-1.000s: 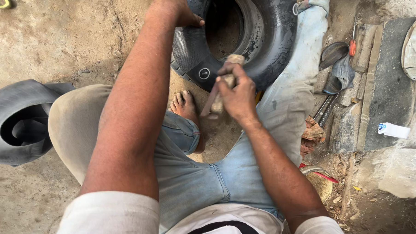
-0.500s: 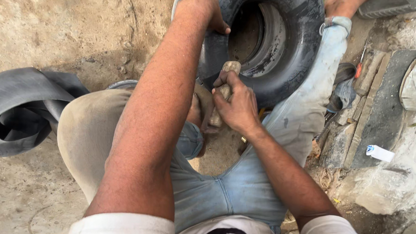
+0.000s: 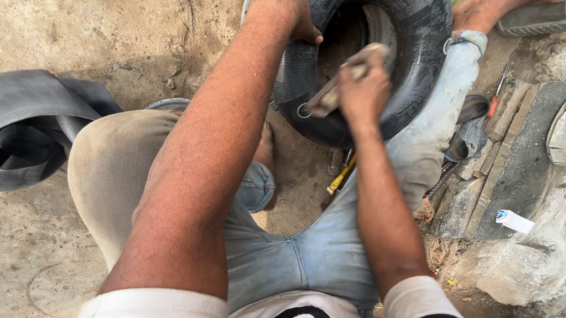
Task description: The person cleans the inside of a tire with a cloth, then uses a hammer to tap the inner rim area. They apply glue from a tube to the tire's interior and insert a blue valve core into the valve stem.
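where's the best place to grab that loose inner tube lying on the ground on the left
Probably the upper band of the inner tube, coming from above. It lies limp and folded on the dirt, and that band arches up as a wide flat strip with open ground behind it, so a grip can likely close across it from the top.

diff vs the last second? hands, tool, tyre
Right hand lifted its tool from in front of the tyre up to the tyre's opening. Left hand kept its grip on the tyre's edge. Nothing let go. The loose tube lies as before.
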